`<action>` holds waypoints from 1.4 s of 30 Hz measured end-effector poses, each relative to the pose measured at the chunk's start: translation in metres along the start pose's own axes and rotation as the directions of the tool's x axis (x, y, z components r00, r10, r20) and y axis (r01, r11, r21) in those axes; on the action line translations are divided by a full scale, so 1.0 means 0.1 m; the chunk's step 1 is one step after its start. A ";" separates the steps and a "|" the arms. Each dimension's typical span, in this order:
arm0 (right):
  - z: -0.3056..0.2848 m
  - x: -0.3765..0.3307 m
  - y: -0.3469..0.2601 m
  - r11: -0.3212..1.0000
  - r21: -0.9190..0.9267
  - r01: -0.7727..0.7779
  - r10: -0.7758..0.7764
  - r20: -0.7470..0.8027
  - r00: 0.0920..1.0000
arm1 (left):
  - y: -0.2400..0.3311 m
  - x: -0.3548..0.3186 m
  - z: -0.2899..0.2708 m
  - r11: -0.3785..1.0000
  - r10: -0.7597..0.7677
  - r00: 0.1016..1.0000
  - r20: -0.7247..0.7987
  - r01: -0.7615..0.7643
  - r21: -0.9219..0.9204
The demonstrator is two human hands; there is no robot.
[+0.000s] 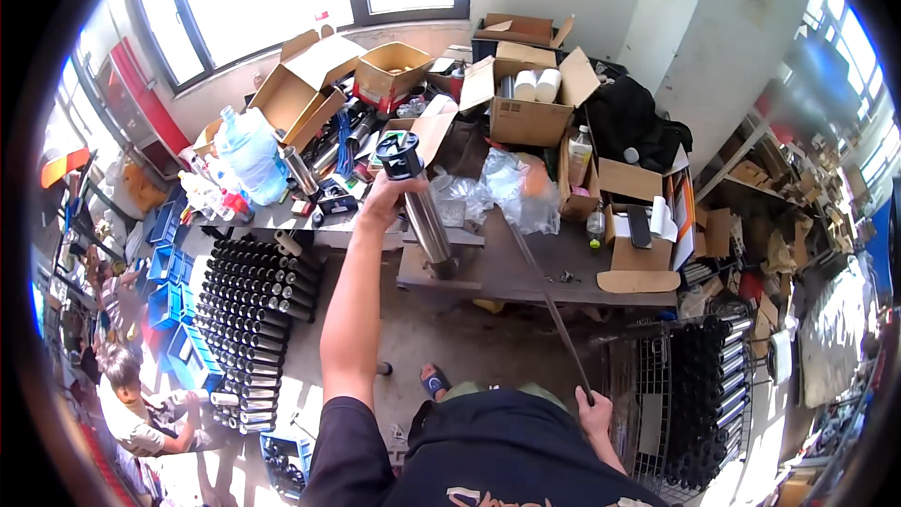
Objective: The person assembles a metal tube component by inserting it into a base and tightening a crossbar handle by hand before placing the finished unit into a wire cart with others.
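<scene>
My left hand is raised and grips the upper part of a long steel cylinder with a black cap. The cylinder stands tilted, its lower end resting on the grey workbench. My right hand is low at my side and holds the near end of a long thin metal rod, which slants up across the bench toward crumpled clear plastic bags.
Open cardboard boxes and a big water bottle crowd the benches. Rows of several black-capped cylinders lie on the floor at left; a wire cart holds more at right. A seated person works at lower left.
</scene>
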State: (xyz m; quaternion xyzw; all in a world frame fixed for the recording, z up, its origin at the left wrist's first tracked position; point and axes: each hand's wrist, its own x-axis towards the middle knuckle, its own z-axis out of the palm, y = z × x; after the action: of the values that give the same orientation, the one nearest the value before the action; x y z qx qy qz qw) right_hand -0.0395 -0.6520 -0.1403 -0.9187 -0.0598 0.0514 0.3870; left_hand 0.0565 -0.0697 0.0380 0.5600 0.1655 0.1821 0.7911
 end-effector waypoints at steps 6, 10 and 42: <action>-0.09 -0.06 -0.39 0.997 0.078 -0.003 -0.002 0.070 0.998 | -0.03 -0.08 -0.11 0.984 -0.063 0.857 0.512 -0.033 0.177; -0.26 0.02 -0.69 0.991 0.127 0.028 -0.041 0.096 0.995 | -0.29 -0.40 0.09 0.987 0.060 0.968 0.242 -0.093 0.128; 4.20 0.66 -5.97 0.196 0.263 0.945 -0.134 0.962 -0.240 | -0.36 -0.02 1.77 0.536 0.154 0.925 0.348 0.218 -0.816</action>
State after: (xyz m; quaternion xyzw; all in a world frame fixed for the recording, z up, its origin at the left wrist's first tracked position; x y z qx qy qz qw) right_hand -0.0755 0.0679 -0.0071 -0.5407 -0.7605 0.3353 -0.1302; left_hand 0.1409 -0.2274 0.0602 0.1298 -0.0884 0.1124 0.9812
